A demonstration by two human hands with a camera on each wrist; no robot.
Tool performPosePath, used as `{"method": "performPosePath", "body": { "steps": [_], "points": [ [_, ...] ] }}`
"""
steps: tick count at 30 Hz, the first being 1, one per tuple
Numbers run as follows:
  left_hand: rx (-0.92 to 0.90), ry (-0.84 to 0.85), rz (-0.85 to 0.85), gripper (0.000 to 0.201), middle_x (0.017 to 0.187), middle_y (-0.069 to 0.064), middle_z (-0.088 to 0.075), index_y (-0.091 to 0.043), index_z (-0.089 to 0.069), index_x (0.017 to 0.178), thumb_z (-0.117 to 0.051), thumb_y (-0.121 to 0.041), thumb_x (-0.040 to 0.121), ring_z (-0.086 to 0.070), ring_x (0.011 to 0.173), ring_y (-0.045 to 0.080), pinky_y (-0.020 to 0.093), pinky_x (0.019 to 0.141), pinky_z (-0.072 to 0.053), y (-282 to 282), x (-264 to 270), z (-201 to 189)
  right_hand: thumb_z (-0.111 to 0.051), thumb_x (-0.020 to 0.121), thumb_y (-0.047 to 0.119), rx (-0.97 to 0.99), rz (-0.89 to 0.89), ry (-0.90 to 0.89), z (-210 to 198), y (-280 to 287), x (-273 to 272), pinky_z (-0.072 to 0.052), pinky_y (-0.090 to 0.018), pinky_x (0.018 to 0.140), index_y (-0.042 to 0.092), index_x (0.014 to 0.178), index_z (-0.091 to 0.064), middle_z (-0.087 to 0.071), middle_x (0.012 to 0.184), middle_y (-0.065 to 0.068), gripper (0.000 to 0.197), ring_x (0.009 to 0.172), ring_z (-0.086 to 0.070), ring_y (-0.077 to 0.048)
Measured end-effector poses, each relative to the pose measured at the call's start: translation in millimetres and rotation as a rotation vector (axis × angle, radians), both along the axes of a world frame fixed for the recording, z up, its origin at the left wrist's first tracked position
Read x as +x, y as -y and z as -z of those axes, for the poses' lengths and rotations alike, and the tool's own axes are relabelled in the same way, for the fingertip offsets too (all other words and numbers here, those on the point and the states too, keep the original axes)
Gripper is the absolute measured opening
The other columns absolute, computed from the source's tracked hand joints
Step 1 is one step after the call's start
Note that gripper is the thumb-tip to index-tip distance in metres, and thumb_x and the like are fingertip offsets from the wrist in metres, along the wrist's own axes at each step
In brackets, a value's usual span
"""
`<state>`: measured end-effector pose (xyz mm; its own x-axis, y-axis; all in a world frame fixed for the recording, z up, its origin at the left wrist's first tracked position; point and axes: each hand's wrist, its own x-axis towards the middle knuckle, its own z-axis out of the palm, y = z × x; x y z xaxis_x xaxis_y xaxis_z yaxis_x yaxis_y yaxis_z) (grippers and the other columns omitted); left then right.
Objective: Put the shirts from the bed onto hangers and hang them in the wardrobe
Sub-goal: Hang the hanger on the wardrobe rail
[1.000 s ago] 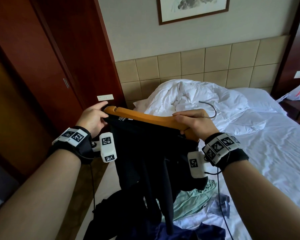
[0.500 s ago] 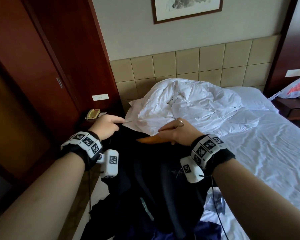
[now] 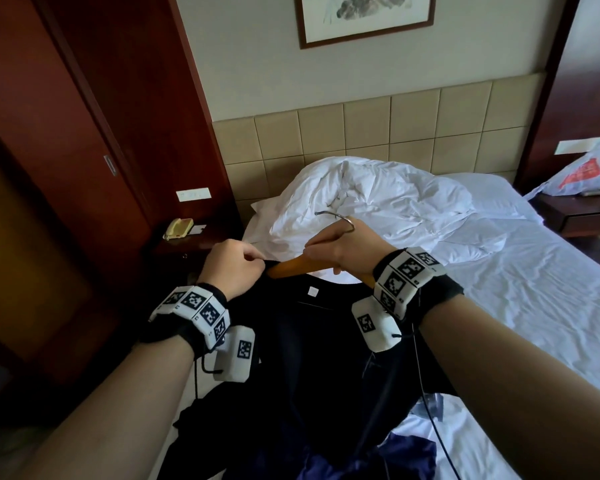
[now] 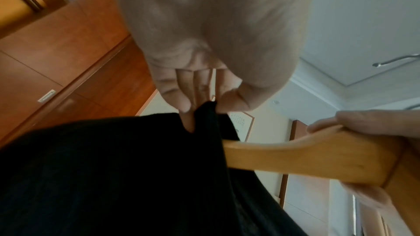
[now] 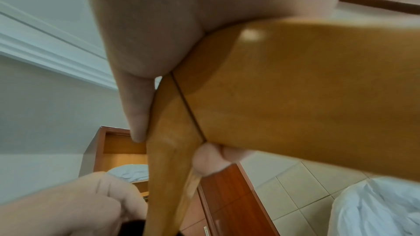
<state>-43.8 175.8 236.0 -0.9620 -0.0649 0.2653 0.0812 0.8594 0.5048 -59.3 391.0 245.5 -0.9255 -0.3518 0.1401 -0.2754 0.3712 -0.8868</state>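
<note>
A black shirt hangs in front of me over the bed's near corner, with a wooden hanger through its neck. My right hand grips the hanger at its middle, just under the metal hook. My left hand pinches the shirt's collar edge over the hanger's left arm. In the left wrist view, thumb and fingers of the left hand hold a fold of black shirt beside the wooden hanger. The right wrist view is filled by the wooden hanger.
More clothes, among them a dark blue garment, lie on the bed below the shirt. A crumpled white duvet lies at the headboard. A dark red wardrobe stands at left, a nightstand with a phone beside it.
Both hands have come down and closer together. The shirt's neck now sits round the hanger, with a short length of wood bare between the hands. My view has tilted down and left.
</note>
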Motion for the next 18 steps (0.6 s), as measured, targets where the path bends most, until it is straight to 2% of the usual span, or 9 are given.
{"method": "performPosePath", "body": {
  "steps": [3, 5, 6, 7, 9, 11, 13, 15, 18],
  "points": [
    [0.061, -0.045, -0.032, 0.033, 0.088, -0.004, -0.071, -0.018, -0.077, 0.089, -0.052, 0.001, 0.079, -0.063, 0.089, 0.011, 0.022, 0.081, -0.047, 0, 6, 7, -0.072, 0.079, 0.02, -0.03, 0.007, -0.001, -4, -2, 8, -0.054, -0.029, 0.065, 0.014, 0.08, -0.078, -0.069, 0.076, -0.007, 0.009, 0.084, -0.065, -0.034],
    [0.111, -0.075, -0.034, 0.038, 0.097, -0.001, -0.071, -0.016, -0.076, 0.096, -0.049, 0.004, 0.078, -0.062, 0.092, 0.013, 0.018, 0.081, -0.044, 0, 10, 12, -0.071, 0.08, 0.019, -0.034, 0.023, -0.011, -6, -5, 13, -0.053, -0.024, 0.062, 0.011, 0.082, -0.078, -0.069, 0.086, -0.017, 0.011, 0.075, -0.063, -0.029],
    [0.12, -0.079, -0.013, 0.037, 0.102, -0.002, -0.069, -0.017, -0.075, 0.1, -0.051, 0.003, 0.078, -0.061, 0.096, 0.013, 0.017, 0.082, -0.043, 0, 12, 15, -0.071, 0.081, 0.017, -0.037, 0.026, -0.016, -7, -6, 17, -0.052, -0.022, 0.059, 0.007, 0.084, -0.077, -0.067, 0.093, -0.024, 0.012, 0.068, -0.061, -0.022],
    [0.116, -0.081, 0.031, 0.037, 0.107, -0.005, -0.067, -0.018, -0.073, 0.104, -0.055, -0.001, 0.077, -0.059, 0.102, 0.014, 0.019, 0.087, -0.044, 0, 14, 18, -0.071, 0.082, 0.015, -0.04, 0.024, -0.024, -7, -8, 21, -0.051, -0.019, 0.057, 0.005, 0.086, -0.077, -0.064, 0.098, -0.029, 0.012, 0.062, -0.058, -0.014],
    [0.077, -0.048, 0.152, 0.034, 0.109, -0.013, -0.063, -0.021, -0.072, 0.108, -0.061, -0.018, 0.076, -0.056, 0.111, 0.015, 0.032, 0.099, -0.043, -1, 18, 23, -0.07, 0.083, 0.012, -0.056, 0.019, -0.029, -8, -13, 29, -0.051, -0.017, 0.053, 0.005, 0.087, -0.077, -0.064, 0.099, -0.03, 0.011, 0.054, -0.054, -0.005],
    [0.006, 0.009, 0.233, 0.027, 0.105, -0.013, -0.064, -0.026, -0.068, 0.109, -0.066, -0.033, 0.084, -0.059, 0.106, 0.013, 0.038, 0.098, -0.045, -4, 22, 30, -0.071, 0.083, 0.011, -0.065, 0.011, -0.036, -10, -16, 35, -0.05, -0.018, 0.052, 0.005, 0.087, -0.077, -0.065, 0.095, -0.029, 0.01, 0.051, -0.054, -0.002],
    [-0.068, -0.006, 0.254, 0.023, 0.099, -0.008, -0.066, -0.028, -0.065, 0.109, -0.063, -0.039, 0.089, -0.059, 0.097, 0.015, 0.041, 0.092, -0.046, -5, 24, 37, -0.072, 0.082, 0.012, -0.058, 0.007, -0.039, -11, -20, 38, -0.051, -0.021, 0.054, 0.007, 0.084, -0.077, -0.067, 0.09, -0.025, 0.008, 0.053, -0.056, -0.004],
    [-0.113, -0.041, 0.252, 0.022, 0.094, -0.006, -0.063, -0.026, -0.064, 0.108, -0.059, -0.041, 0.092, -0.058, 0.093, 0.018, 0.041, 0.09, -0.044, -10, 28, 41, -0.076, 0.079, 0.018, -0.066, 0.033, -0.016, -9, -25, 37, -0.054, -0.025, 0.062, 0.012, 0.082, -0.078, -0.071, 0.085, -0.014, 0.007, 0.062, -0.061, -0.006],
    [-0.137, -0.123, 0.231, 0.024, 0.088, -0.007, -0.061, -0.022, -0.065, 0.106, -0.058, -0.041, 0.093, -0.057, 0.089, 0.02, 0.036, 0.084, -0.041, -17, 31, 39, -0.082, 0.072, 0.035, -0.055, 0.235, -0.047, -2, -37, 29, -0.055, -0.024, 0.071, 0.019, 0.094, -0.074, -0.069, 0.088, 0.003, 0.028, 0.074, -0.066, -0.009]
  ]
}}
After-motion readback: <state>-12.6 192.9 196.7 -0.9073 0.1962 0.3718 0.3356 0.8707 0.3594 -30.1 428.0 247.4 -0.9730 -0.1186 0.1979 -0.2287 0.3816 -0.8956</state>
